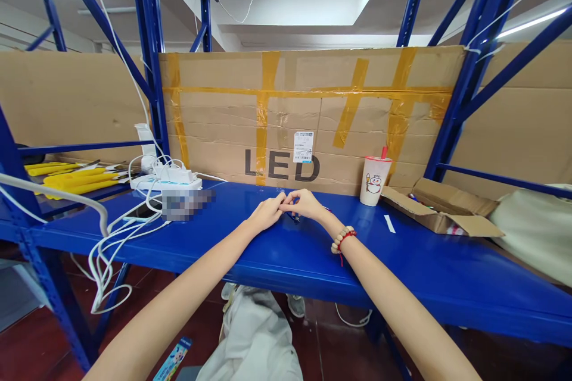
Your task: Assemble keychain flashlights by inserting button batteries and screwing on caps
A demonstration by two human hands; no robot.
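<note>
1. Both arms reached out across the blue surface (250,253), and the left hand (267,212) and right hand (307,203) met at its middle, in front of the cardboard wall (313,113) lettered "LED".
2. The right hand's fingers (290,198) were curled shut and appeared to pinch a small dark piece (295,218), which showed just beneath them, low against the surface. The left hand's fingers were also closed, tips touching the right's; whether they shared the hold could not be told.
3. Working low, with the wrists near the surface, likely steadied so small a piece.
4. A bead bracelet (341,239) with a red cord circled the right wrist.
5. A lidded cup (374,180) with a red straw stood back against the wall, seemingly parked clear of the hands. An open cardboard box (440,209) lay further right, flaps spread, and a white strip (389,223) lay between box and hands.
6. To the left, a power strip (167,178) sat at the rear, its white cables (109,238) spilling over the front edge. Yellow tools (75,177) lay on the neighbouring shelf.
</note>
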